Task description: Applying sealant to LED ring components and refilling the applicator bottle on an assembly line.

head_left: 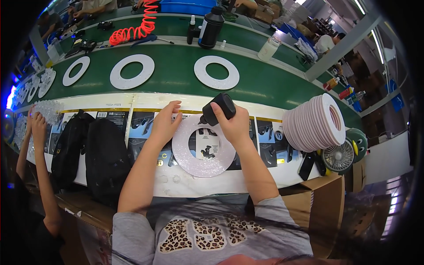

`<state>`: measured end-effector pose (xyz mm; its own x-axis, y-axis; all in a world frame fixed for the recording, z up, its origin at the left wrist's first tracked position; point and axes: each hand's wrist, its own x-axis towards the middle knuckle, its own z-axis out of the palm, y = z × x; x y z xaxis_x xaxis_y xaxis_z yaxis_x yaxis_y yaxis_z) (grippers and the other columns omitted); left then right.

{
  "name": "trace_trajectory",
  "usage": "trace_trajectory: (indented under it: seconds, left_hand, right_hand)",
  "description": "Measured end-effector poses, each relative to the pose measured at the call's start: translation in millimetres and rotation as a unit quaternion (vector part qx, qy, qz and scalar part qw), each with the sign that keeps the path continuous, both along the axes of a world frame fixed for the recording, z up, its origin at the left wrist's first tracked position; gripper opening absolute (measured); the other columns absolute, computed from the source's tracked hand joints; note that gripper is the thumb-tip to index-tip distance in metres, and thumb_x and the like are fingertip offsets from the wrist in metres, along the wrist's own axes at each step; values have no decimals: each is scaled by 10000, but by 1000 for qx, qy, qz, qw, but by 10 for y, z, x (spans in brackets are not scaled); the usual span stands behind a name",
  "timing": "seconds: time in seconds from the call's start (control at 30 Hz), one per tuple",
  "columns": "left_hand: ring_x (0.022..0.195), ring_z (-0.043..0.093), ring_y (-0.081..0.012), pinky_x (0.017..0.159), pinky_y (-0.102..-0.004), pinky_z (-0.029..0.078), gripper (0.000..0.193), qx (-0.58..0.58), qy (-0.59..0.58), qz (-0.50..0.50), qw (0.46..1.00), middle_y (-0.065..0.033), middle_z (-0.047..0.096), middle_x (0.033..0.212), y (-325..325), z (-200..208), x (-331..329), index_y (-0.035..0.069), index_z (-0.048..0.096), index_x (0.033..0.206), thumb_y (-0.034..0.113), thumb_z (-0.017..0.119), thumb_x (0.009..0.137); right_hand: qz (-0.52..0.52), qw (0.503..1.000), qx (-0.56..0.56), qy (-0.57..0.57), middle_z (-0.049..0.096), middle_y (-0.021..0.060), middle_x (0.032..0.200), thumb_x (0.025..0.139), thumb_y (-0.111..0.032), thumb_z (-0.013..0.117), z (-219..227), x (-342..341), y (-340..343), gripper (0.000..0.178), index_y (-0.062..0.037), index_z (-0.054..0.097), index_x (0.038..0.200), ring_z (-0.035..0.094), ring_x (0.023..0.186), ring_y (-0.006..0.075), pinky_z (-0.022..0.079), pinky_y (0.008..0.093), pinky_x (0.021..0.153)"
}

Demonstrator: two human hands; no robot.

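A white ring-shaped disc [203, 163] lies flat on the bench in front of me. My left hand [164, 123] rests on its upper left edge, fingers spread, pressing it down. My right hand [233, 126] grips a small black bottle [218, 109], tilted with its nozzle pointing down-left at the top of the ring. Printed sheets [143, 123] lie beneath the ring.
A stack of white rings [314, 124] stands on edge at the right, beside a small fan [338, 158]. Three more rings [217, 72] lie on the green belt [176, 84]. Two black bags [105, 154] sit at left, where another person's hands [37, 126] work. A black bottle [210, 27] and red coiled hose [134, 28] are behind.
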<state>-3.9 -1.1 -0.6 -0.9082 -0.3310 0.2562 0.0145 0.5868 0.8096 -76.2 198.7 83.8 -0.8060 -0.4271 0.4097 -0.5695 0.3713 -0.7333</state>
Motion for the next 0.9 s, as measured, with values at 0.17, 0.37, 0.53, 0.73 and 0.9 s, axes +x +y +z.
trace_trajectory:
  seconds: [0.17,0.37,0.53,0.73,0.9]
  left_hand:
    - [965,640,-229,848,-324,499,380,-3,7,1,1000,-133,652,1116,-26,-38,8,64,516,1247,56,594,875]
    - [968,643,-260,847,-366,501,365,5,10,4,1000,-128,657,1078,-7,-19,0,73,529,1211,110,619,860]
    - [970,643,-258,851,-367,500,369,3,8,2,1000,-130,655,1085,-10,-24,-7,76,522,1217,109,614,861]
    - [973,642,-259,852,-368,499,369,0,5,1,1000,-130,653,1089,-16,-22,-7,75,520,1217,113,612,861]
    - [948,640,-232,812,-328,510,376,-3,7,1,1000,-129,657,1102,-18,-37,-8,71,517,1244,63,600,877]
  right_hand:
    - [-3,1000,-3,12,651,108,627,871,-400,653,-43,6,-49,353,-61,688,781,639,569,294,467,357,526]
    - [-1,1000,-4,12,650,112,628,877,-407,643,-49,4,-53,359,-63,691,785,639,575,302,467,365,529]
    - [1,1000,0,16,650,113,629,879,-409,637,-28,15,-58,364,-61,693,788,637,575,307,467,368,530]
    - [1,1000,7,8,651,115,632,879,-400,639,-14,23,-58,357,-58,693,791,636,575,307,466,368,530]
    - [-3,1000,9,11,650,119,631,879,-392,643,-4,27,-54,350,-56,692,792,637,577,307,466,367,530]
